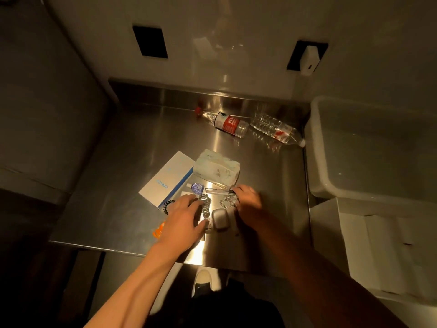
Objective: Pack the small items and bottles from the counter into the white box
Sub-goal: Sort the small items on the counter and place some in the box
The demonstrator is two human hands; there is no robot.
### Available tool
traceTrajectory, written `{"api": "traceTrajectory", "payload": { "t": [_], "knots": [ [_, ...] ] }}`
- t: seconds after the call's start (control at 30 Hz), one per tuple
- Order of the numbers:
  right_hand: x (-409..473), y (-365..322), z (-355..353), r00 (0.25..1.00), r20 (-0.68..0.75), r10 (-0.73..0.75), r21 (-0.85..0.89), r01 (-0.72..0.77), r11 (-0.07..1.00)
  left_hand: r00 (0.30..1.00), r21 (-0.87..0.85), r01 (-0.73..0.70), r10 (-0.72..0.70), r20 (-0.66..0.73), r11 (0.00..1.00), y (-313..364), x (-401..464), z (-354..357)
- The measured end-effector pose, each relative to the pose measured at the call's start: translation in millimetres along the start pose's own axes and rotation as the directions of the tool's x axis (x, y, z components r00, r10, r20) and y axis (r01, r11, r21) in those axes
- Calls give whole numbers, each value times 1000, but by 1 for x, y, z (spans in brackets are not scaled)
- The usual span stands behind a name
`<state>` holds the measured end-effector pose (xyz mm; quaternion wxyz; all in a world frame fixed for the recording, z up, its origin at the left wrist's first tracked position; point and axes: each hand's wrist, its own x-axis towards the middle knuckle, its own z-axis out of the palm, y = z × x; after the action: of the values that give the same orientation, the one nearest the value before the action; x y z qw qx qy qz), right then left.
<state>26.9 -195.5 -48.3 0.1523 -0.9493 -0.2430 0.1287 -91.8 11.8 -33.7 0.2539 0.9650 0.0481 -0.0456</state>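
Steel counter (123, 204): left hand (182, 218) pinches watch (205, 207); right hand (248, 202) grips pen (218, 191).

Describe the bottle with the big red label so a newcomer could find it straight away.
Start at the steel counter and look to its far edge by the back wall, where two clear plastic bottles lie on their sides. The red-label bottle is the left one, its red cap pointing left. Its neighbour, the ribbed bottle nearer the white box, has a white cap and only a small red mark.
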Motion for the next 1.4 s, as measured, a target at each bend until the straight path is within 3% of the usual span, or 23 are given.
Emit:
{"api": "traceTrajectory", "payload": {
  "t": [0.13,0.27,0.43,0.6,0.73,0.97,1.27,1.33,1.4],
  "knots": [
    [2,-3,5,997,-77,23,-51,-27,998,998,7,-60,60,19,998,7,8,5],
    [5,-2,4,998,-54,42,-82,-47,996,995,6,-101,101,8,995,17,16,10],
    [7,7,6,999,3,48,-109,-47,993,985,89,-155,146,94,984,27,21,19],
    [2,12,13,996,3,88,-23,-88,996,964,212,-217,175,199,953,39,23,32],
    [-9,17,17,996,22,92,27,-92,995,960,221,-180,123,251,959,40,21,35],
    [-28,21,14,991,56,124,31,-126,992,975,193,-135,96,198,972,48,20,33],
    [-48,11,-11,971,-212,109,76,-94,993,992,62,-122,121,21,991,53,21,8],
    [-46,7,-23,976,-174,134,108,-116,987,992,48,-122,123,-12,991,57,24,-1],
    [-39,6,-34,962,-2,271,132,-269,954,991,22,-130,131,-32,991,64,29,-8]
  ]
}}
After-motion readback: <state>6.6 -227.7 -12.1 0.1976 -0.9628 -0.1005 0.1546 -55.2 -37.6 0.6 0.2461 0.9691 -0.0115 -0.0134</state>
